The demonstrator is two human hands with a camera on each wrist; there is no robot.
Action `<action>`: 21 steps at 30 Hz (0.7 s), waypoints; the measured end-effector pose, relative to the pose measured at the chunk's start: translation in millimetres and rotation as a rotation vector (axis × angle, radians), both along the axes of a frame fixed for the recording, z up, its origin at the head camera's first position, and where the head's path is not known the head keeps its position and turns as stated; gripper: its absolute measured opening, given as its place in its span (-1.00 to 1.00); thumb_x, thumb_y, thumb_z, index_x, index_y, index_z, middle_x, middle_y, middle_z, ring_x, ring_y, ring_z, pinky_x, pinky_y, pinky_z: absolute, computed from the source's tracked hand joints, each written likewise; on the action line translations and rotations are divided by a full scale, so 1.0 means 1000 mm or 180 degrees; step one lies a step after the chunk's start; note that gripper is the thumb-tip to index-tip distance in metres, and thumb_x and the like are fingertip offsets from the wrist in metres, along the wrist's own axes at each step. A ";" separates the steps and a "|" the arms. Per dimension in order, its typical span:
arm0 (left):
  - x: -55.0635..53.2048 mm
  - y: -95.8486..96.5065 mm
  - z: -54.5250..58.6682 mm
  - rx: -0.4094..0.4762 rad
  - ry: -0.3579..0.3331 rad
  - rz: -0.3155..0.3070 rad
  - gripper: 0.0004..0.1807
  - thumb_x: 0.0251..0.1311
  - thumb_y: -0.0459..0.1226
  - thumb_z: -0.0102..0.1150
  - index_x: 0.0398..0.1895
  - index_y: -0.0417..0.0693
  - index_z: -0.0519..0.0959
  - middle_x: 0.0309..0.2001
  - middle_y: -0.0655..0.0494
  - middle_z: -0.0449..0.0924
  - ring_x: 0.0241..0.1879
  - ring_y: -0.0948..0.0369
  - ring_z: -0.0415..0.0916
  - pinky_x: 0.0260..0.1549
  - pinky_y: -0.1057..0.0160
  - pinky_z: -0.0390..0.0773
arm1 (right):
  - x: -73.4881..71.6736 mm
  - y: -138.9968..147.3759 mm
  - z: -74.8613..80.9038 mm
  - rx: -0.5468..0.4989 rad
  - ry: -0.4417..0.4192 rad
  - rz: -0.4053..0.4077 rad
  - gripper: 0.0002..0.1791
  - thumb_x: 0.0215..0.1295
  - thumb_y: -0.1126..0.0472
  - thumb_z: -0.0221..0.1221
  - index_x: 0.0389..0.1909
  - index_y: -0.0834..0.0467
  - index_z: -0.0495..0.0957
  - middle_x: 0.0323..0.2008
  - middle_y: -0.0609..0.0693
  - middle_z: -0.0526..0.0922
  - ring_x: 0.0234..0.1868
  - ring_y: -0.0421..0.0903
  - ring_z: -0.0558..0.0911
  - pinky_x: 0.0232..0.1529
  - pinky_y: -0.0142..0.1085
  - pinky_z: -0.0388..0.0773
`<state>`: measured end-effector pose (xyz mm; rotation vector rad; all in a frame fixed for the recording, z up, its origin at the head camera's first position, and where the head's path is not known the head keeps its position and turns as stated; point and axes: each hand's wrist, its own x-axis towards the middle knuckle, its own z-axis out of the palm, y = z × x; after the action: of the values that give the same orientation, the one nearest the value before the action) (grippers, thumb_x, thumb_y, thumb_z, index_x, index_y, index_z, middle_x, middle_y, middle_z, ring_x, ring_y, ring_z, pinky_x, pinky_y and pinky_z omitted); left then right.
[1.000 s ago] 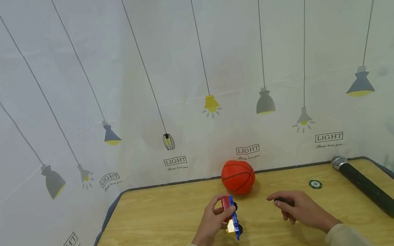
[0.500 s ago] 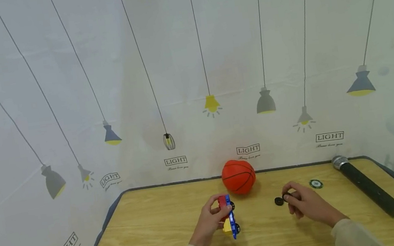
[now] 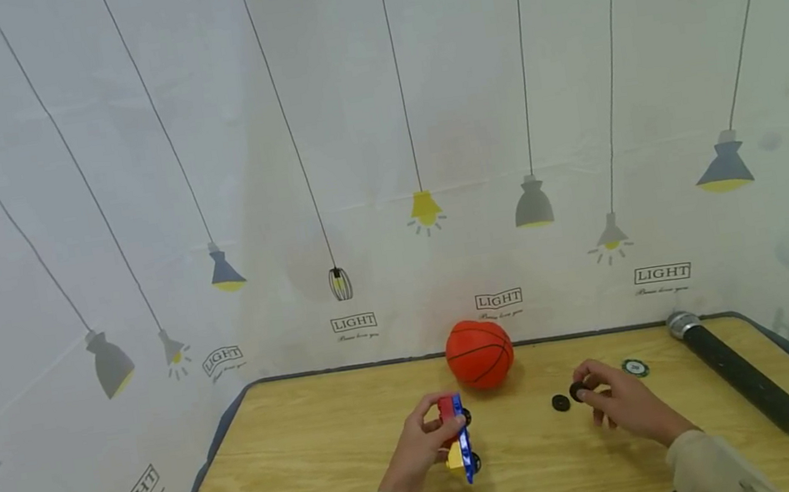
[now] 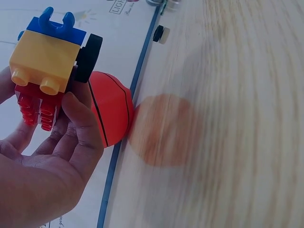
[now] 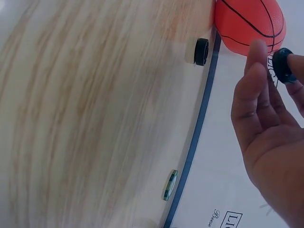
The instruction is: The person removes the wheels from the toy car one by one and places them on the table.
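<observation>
My left hand holds up a toy block truck of red, yellow and blue bricks, thumb against its blue side. Black wheels sit along the truck's blue base, facing right in the head view. The left wrist view shows the yellow brick end-on, with red studded bricks beside my fingers. My right hand pinches a small black wheel between thumb and fingers, off the table. Just left of that hand, a second loose black wheel lies flat on the wooden table.
An orange-red toy basketball rests at the table's back edge, behind the truck. A dark green and white poker chip lies behind my right hand. Farther right is a black microphone. A lamp-printed white wall rises behind the table.
My right hand has drawn right with one black wheel in its fingers, leaving the other in sight on the table. The left hand has shifted slightly left and turned the truck a little.
</observation>
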<state>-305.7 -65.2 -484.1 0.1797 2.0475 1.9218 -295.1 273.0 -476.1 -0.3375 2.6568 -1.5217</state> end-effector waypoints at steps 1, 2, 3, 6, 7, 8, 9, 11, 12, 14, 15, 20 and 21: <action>0.000 0.000 0.000 -0.0010 0.0000 0.0003 -0.41 0.29 0.00 0.30 0.36 0.17 0.40 0.04 -0.07 0.65 -0.22 0.18 0.56 -0.29 0.28 0.55 | -0.001 0.000 0.000 0.0058 0.0033 -0.0039 -0.78 0.49 0.27 0.08 0.05 0.27 0.42 -0.16 0.21 0.61 -0.48 -0.01 0.61 -0.55 -0.22 0.55; 0.000 0.000 0.000 -0.0021 -0.0001 0.0006 -0.40 0.29 0.00 0.30 0.36 0.16 0.40 0.04 -0.07 0.65 -0.23 0.18 0.55 -0.29 0.28 0.55 | -0.001 0.000 -0.001 0.0111 0.0047 -0.0090 -0.77 0.48 0.28 0.09 0.05 0.28 0.45 -0.15 0.19 0.61 -0.46 -0.02 0.60 -0.54 -0.22 0.54; 0.000 0.000 -0.001 -0.0034 0.0000 0.0008 -0.39 0.28 0.00 0.30 0.37 0.15 0.40 0.04 -0.07 0.64 -0.23 0.18 0.55 -0.29 0.28 0.54 | -0.002 0.000 -0.001 0.0160 0.0060 -0.0147 -0.76 0.46 0.28 0.11 0.06 0.28 0.48 -0.15 0.16 0.62 -0.45 -0.04 0.59 -0.54 -0.24 0.54; 0.000 -0.001 -0.001 -0.0052 -0.0008 0.0000 -0.38 0.28 0.00 0.30 0.38 0.13 0.39 0.04 -0.07 0.64 -0.22 0.18 0.55 -0.30 0.29 0.54 | -0.005 0.001 -0.001 0.0278 0.0103 -0.0254 -0.74 0.44 0.29 0.13 0.06 0.30 0.53 -0.16 0.11 0.66 -0.44 -0.08 0.57 -0.53 -0.25 0.53; 0.000 -0.001 -0.001 -0.0052 -0.0009 -0.0006 -0.38 0.29 0.00 0.30 0.38 0.13 0.39 0.04 -0.07 0.64 -0.22 0.18 0.56 -0.30 0.29 0.55 | -0.006 0.001 -0.001 0.0307 0.0116 -0.0282 -0.74 0.44 0.29 0.13 0.06 0.31 0.54 -0.17 0.10 0.66 -0.44 -0.09 0.56 -0.53 -0.26 0.52; 0.000 -0.001 -0.002 -0.0048 -0.0013 -0.0014 -0.38 0.29 -0.01 0.30 0.37 0.13 0.39 0.04 -0.07 0.64 -0.21 0.18 0.57 -0.30 0.29 0.56 | -0.007 0.001 -0.001 0.0325 0.0122 -0.0323 -0.73 0.43 0.30 0.14 0.07 0.31 0.55 -0.19 0.10 0.67 -0.45 -0.10 0.56 -0.53 -0.27 0.52; -0.001 -0.001 -0.002 -0.0043 -0.0015 -0.0023 -0.39 0.29 -0.01 0.30 0.37 0.13 0.40 0.03 -0.06 0.65 -0.21 0.19 0.58 -0.30 0.29 0.56 | -0.008 0.001 -0.001 0.0335 0.0122 -0.0357 -0.73 0.42 0.30 0.15 0.07 0.31 0.55 -0.21 0.10 0.67 -0.46 -0.11 0.56 -0.53 -0.27 0.52; -0.001 -0.001 -0.002 -0.0020 -0.0014 -0.0044 -0.41 0.30 -0.01 0.29 0.36 0.13 0.40 0.02 -0.05 0.66 -0.20 0.20 0.60 -0.28 0.28 0.58 | -0.008 0.002 -0.002 0.0339 0.0126 -0.0410 -0.72 0.41 0.32 0.16 0.07 0.32 0.54 -0.24 0.11 0.66 -0.47 -0.10 0.56 -0.53 -0.27 0.53; -0.001 -0.001 -0.002 -0.0012 -0.0009 -0.0053 -0.41 0.30 -0.02 0.29 0.36 0.13 0.40 0.01 -0.04 0.67 -0.20 0.21 0.60 -0.28 0.27 0.59 | -0.009 0.002 -0.002 0.0334 0.0121 -0.0452 -0.73 0.40 0.32 0.16 0.06 0.32 0.54 -0.25 0.11 0.66 -0.48 -0.10 0.57 -0.53 -0.27 0.53; -0.001 -0.001 -0.003 -0.0003 -0.0005 -0.0066 -0.41 0.30 -0.02 0.29 0.36 0.12 0.40 0.00 -0.03 0.68 -0.21 0.21 0.61 -0.27 0.26 0.59 | -0.009 0.002 -0.002 0.0315 0.0095 -0.0534 -0.75 0.38 0.32 0.16 0.03 0.32 0.52 -0.27 0.12 0.65 -0.48 -0.09 0.58 -0.52 -0.26 0.53; -0.001 -0.001 -0.003 -0.0001 0.0001 -0.0073 -0.40 0.30 -0.02 0.29 0.37 0.11 0.40 -0.01 -0.03 0.68 -0.21 0.21 0.60 -0.27 0.26 0.59 | -0.010 0.002 -0.002 0.0306 0.0080 -0.0561 -0.76 0.38 0.32 0.16 0.01 0.32 0.52 -0.27 0.12 0.65 -0.47 -0.08 0.59 -0.52 -0.26 0.53; 0.002 0.001 -0.003 -0.0001 0.0026 -0.0109 -0.41 0.31 -0.05 0.29 0.36 0.08 0.40 0.00 -0.06 0.66 -0.22 0.19 0.60 -0.29 0.26 0.59 | -0.013 0.003 -0.006 0.0371 0.0041 -0.0651 -0.82 0.35 0.34 0.15 -0.08 0.31 0.53 -0.31 0.11 0.67 -0.48 -0.07 0.60 -0.53 -0.27 0.52; 0.002 0.001 -0.004 0.0005 0.0032 -0.0119 -0.41 0.31 -0.06 0.29 0.37 0.08 0.39 0.00 -0.08 0.65 -0.21 0.19 0.60 -0.29 0.26 0.60 | -0.014 0.003 -0.007 0.0385 0.0043 -0.0663 -0.83 0.34 0.35 0.16 -0.09 0.31 0.53 -0.32 0.11 0.68 -0.49 -0.07 0.60 -0.53 -0.27 0.52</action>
<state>-303.5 -64.2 -487.6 0.2267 2.0346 1.9041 -308.6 276.2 -483.5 -0.0657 2.8551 -1.4022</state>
